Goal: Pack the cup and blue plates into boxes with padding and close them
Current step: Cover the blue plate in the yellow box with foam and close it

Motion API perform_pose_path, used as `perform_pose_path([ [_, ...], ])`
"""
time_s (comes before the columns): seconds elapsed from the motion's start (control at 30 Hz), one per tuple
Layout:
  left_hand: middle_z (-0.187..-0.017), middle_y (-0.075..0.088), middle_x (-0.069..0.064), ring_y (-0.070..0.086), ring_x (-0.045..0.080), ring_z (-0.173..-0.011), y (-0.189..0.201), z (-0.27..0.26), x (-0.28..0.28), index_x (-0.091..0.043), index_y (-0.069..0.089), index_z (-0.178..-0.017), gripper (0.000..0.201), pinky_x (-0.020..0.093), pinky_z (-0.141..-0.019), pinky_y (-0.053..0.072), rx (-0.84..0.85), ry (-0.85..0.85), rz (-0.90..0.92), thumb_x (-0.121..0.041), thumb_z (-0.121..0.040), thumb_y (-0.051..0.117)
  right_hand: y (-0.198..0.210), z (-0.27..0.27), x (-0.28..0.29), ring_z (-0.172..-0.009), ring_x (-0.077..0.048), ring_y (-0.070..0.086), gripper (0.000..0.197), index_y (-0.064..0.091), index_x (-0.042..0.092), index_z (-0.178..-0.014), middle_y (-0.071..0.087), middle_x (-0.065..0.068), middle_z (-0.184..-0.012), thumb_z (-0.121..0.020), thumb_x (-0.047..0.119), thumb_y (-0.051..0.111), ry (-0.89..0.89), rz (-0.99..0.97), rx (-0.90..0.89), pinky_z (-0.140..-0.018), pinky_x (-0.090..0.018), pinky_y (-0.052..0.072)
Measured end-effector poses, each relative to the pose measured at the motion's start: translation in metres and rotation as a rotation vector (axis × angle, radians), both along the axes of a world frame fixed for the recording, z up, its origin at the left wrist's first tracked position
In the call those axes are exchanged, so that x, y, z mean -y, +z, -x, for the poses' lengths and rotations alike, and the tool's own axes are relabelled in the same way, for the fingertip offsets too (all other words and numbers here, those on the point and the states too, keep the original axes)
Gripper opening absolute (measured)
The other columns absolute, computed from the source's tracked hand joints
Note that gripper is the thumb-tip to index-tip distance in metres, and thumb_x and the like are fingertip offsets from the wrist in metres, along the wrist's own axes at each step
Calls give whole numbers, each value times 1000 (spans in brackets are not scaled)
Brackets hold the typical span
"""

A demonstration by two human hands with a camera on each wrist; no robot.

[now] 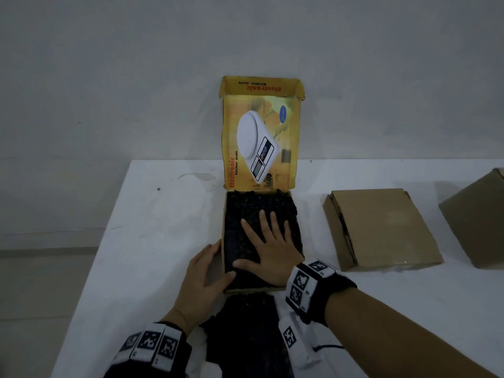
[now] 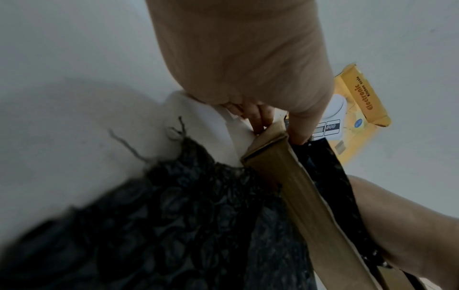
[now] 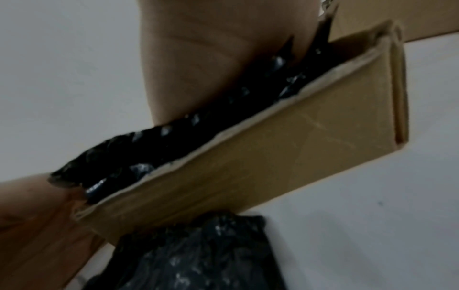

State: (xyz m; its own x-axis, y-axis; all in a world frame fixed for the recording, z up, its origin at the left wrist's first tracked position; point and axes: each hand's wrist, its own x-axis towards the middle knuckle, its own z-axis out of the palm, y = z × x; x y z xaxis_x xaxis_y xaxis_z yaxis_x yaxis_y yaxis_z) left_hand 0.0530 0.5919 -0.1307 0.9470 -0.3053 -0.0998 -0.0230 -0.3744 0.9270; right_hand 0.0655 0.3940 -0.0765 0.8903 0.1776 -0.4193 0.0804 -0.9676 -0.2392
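Note:
The yellow kitchen-scale box [image 1: 224, 214] lies open mid-table, its lid [image 1: 261, 137] upright against the wall. Black bubble-wrap padding [image 1: 259, 205] fills the tray and hides whatever is beneath; no cup or blue plate is visible. My right hand [image 1: 268, 241] presses flat on the padding with its fingers spread. My left hand [image 1: 201, 276] holds the box's near-left corner, fingers along the outer wall, thumb over the rim. In the left wrist view the fingers [image 2: 258, 119] and thumb pinch the cardboard wall [image 2: 298, 196]. The right wrist view shows padding [image 3: 198, 133] bulging above the box wall [image 3: 273, 147].
A loose sheet of black bubble wrap [image 1: 245, 323] lies between the box and the table's front edge. A flat brown carton [image 1: 381, 227] sits shut to the right, and a second brown carton [image 1: 480, 214] stands at the far right. The white table [image 1: 163, 214] meets the wall behind.

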Motion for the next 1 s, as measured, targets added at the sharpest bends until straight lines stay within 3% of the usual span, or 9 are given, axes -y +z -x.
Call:
perform_pose_path([
  [0.1, -143, 43, -11, 36, 11, -135, -7, -5, -3, -38, 37, -141, 75, 45, -110, 36, -1, -27, 27, -66, -75, 60, 13, 1, 3, -145, -26, -14, 85, -11, 36, -148, -13, -5, -158, -83, 75, 27, -48, -103, 89, -116, -47, -9],
  [0.17, -141, 47, -11, 41, 12, -132, -7, -6, -2, -37, 40, -140, 70, 45, -109, 38, -1, -40, 44, -61, -78, 62, 29, 9, 4, -139, -26, 25, 69, 19, 27, -149, 28, -8, -152, -91, 58, 41, -61, -184, 289, -115, -42, 19],
  [0.27, -137, 52, -7, 47, 14, -128, 0, -9, 0, -29, 45, -139, 64, 45, -108, 39, -2, -58, 99, -54, -82, 62, 51, 36, 2, -85, -18, 57, 22, 58, 22, -110, 61, 1, -97, -89, 31, 57, 45, -356, 398, -75, -33, 48],
  [0.33, -138, 52, -5, 46, 15, -129, -2, -11, -2, -27, 45, -138, 63, 46, -109, 37, 2, -74, 112, -52, -83, 61, 52, 63, 0, -79, -19, 59, 13, 61, 21, -98, 64, 1, -89, -89, 29, 56, 176, -316, 289, -68, -34, 49],
  [0.47, -144, 45, -7, 41, 13, -134, -7, -13, -5, -32, 43, -140, 67, 45, -111, 35, -56, -86, 113, -58, -81, 61, 27, 102, -4, -104, -28, 52, 42, 49, 16, -127, 52, -8, -118, -90, 34, 57, 278, -64, 112, -78, -41, 48],
  [0.63, -143, 46, -7, 42, 9, -132, -4, -13, -3, -26, 44, -140, 72, 40, -112, 34, -41, -73, 137, -56, -78, 61, 14, 120, -15, -121, -28, 40, 71, 25, 19, -146, 37, -8, -136, -86, 25, 63, -50, -127, 23, -91, -39, 46],
  [0.8, -138, 52, -8, 46, -1, -126, 9, -10, 2, -21, 49, -134, 58, 17, -104, 37, -53, -83, 206, -43, -82, 58, 29, 117, -15, -110, -30, 42, 35, 56, 13, -118, 47, -13, -117, -83, 15, 57, 67, -85, 45, -78, -36, 41],
  [0.9, -134, 52, -13, 44, -7, -124, 10, -12, 2, -26, 51, -129, 41, 27, -111, 31, -71, -71, 226, -39, -91, 51, 67, 99, -1, -89, -26, 49, 9, 50, 25, -86, 56, -6, -90, -79, 20, 52, 80, -213, 50, -70, -34, 42],
  [1.0, -138, 51, -10, 43, 2, -130, 5, -13, 1, -23, 50, -134, 54, 34, -116, 28, -60, -38, 212, -51, -88, 43, 106, 62, 22, -70, -19, 55, 11, 46, 26, -85, 55, 2, -73, -82, 17, 53, -141, -355, 104, -60, -30, 44],
])
